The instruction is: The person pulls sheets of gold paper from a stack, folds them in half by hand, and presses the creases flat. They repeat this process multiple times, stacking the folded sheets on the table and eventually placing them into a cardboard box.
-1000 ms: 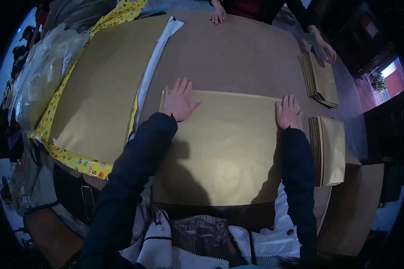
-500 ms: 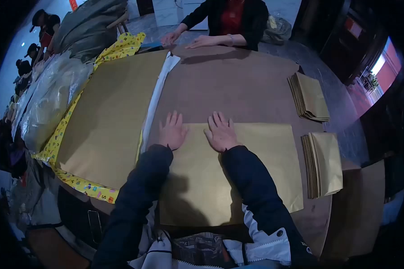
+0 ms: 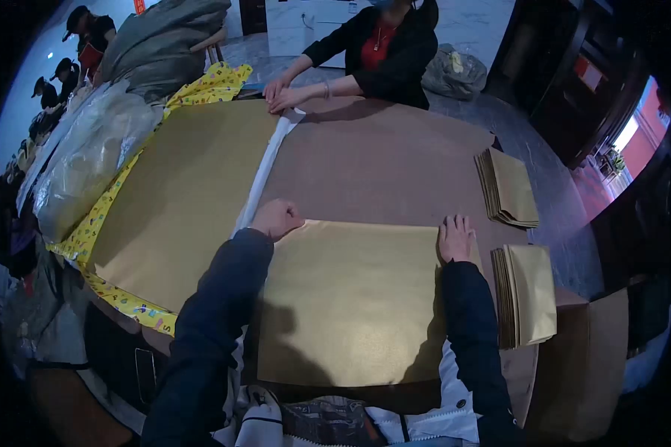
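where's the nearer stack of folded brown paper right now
In the head view the nearer stack of folded paper lies at the table's right edge, just right of the person's right hand and the big brown sheet, with a second stack beyond it.

Right hand (image 3: 455, 238) back at sheet's (image 3: 350, 298) right edge.

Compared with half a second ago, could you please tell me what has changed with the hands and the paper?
The right hand has slid from the sheet's middle out to its right far corner. The left hand has curled at the left far corner of the gold paper sheet. The sheet stays flat; both folded stacks are unmoved.
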Demonstrator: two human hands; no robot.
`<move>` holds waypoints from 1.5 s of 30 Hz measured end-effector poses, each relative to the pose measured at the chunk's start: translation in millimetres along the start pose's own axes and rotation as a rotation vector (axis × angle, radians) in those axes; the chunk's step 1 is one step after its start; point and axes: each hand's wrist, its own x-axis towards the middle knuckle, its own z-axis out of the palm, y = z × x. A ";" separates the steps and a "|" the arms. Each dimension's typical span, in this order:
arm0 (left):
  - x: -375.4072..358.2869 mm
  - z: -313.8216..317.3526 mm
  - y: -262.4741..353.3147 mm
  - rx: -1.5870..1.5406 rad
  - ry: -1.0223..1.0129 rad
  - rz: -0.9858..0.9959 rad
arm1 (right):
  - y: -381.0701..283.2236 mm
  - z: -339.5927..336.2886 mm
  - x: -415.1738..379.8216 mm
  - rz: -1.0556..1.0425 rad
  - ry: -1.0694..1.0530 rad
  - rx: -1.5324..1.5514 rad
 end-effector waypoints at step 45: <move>-269.1 -79.3 60.0 0.418 0.677 0.902 | -31.2 -208.8 -213.7 -0.968 0.571 0.323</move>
